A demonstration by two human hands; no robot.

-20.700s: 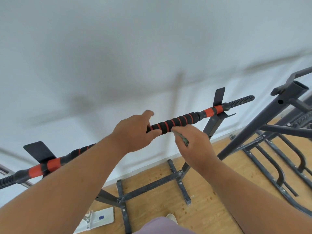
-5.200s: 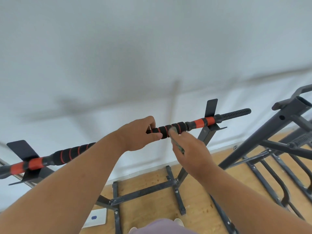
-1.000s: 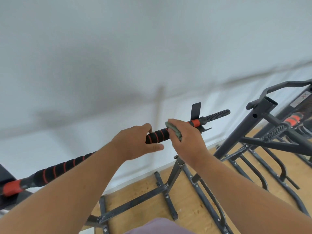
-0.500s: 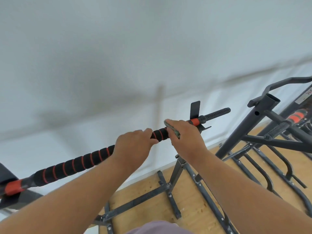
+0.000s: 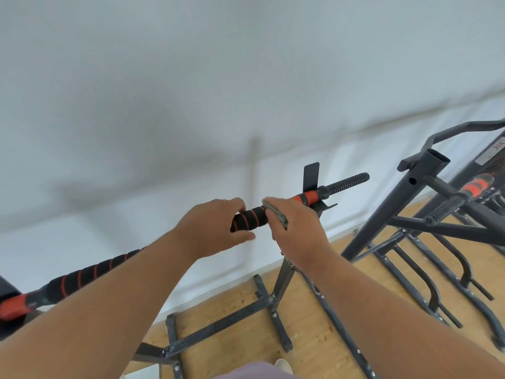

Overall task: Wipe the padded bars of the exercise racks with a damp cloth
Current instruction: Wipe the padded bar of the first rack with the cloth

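A long padded bar point(image 5: 248, 220), black foam with red rings and red collars, runs from lower left up to the right on a dark steel rack. My left hand point(image 5: 210, 228) curls round the bar near its middle. My right hand point(image 5: 295, 231) grips a grey-green cloth point(image 5: 276, 213) wrapped against the bar just right of the left hand, close to the red collar point(image 5: 307, 197). Most of the cloth is hidden under my fingers.
A white wall stands right behind the bar. The rack's steel base point(image 5: 226, 324) crosses the wooden floor below. A second dark rack point(image 5: 390, 212) with its own red-collared bar point(image 5: 475, 187) stands at the right. A shoe tip point(image 5: 282, 365) shows at the bottom.
In the last half second my left hand has loosened from over the bar to a looser grip, and both hands sit slightly further right along the bar than a second ago.
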